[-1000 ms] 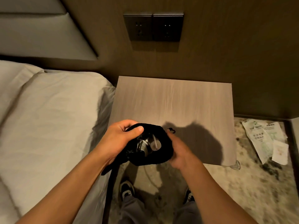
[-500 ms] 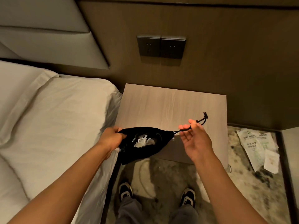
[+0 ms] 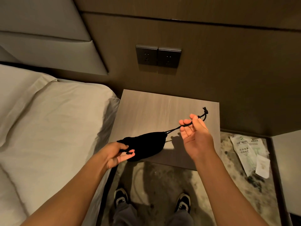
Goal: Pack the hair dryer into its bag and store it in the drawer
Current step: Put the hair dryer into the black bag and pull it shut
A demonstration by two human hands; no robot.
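A black drawstring bag [image 3: 146, 146] hangs in the air over the near edge of the wooden nightstand [image 3: 156, 108]. Its mouth is drawn shut, so the hair dryer inside is hidden. My left hand [image 3: 114, 154] pinches the short cord end at the bag's left side. My right hand [image 3: 194, 132] is raised to the right and grips the other drawstring [image 3: 176, 127], which runs taut from the bag to its knotted end beyond my fingers. No drawer front shows from this angle.
A bed with white sheets [image 3: 48, 128] lies to the left of the nightstand. Two wall sockets [image 3: 158, 57] sit on the brown panel behind it. Paper packets [image 3: 249, 152] lie on the patterned floor at the right. My shoes [image 3: 121, 196] stand below.
The bag's mouth was open with the hair dryer showing; my right hand pulled the drawstring up and right, and the mouth has closed. My left hand shifted from the bag's rim to its left cord.
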